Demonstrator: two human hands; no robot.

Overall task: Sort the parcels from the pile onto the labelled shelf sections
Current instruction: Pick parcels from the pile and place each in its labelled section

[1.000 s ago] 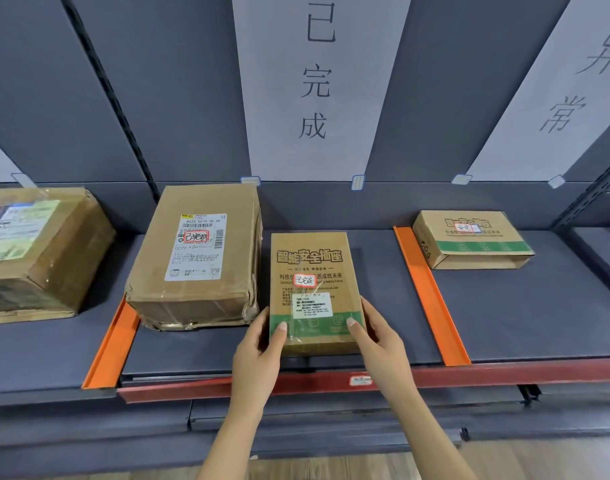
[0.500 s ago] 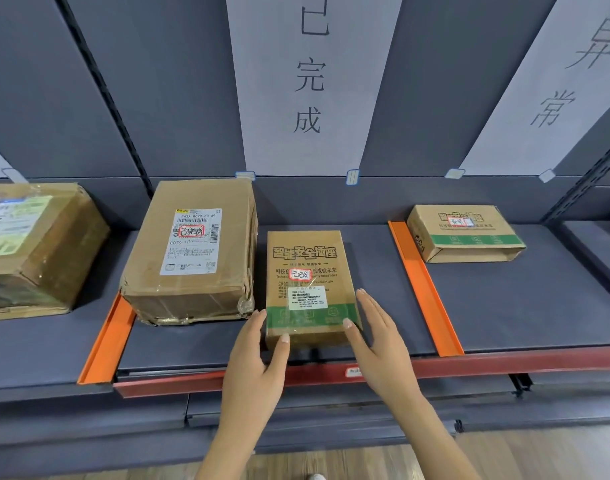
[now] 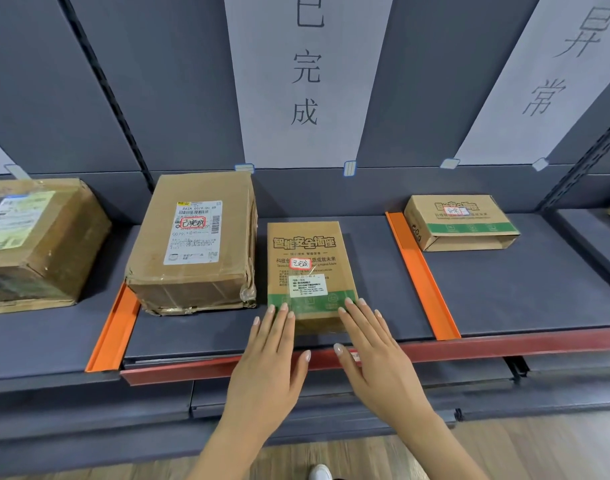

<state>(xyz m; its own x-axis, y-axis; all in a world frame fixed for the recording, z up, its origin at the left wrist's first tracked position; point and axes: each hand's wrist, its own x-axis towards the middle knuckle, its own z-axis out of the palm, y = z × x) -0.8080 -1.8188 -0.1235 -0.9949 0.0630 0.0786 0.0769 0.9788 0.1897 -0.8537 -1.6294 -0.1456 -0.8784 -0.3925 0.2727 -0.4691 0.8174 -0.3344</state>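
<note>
The flat box [image 3: 307,268] lies on the shelf [image 3: 521,289] in the middle section, under the sign [image 3: 303,71] reading 已完成, its long side running front to back and its near end close to the red rail [image 3: 504,344]. It sits just right of the big box [image 3: 196,244], with a thin gap between them; both carry a red-ringed handwritten sticker. The left hand [image 3: 269,362] is flat, palm down, fingers straight and close together, tips over the flat box's near left corner. The right hand [image 3: 373,355] is flat too, fingers straight and slightly spread, tips over the near right corner. Neither grips anything; whether the fingertips touch the cardboard I cannot tell. Past the right divider [image 3: 421,275] a small box [image 3: 459,223] lies at the back under the 异常 sign [image 3: 556,74]. Left of the left divider [image 3: 113,330] sits a third box [image 3: 37,244]. A white shoe [image 3: 319,472] shows on the wooden floor
</note>
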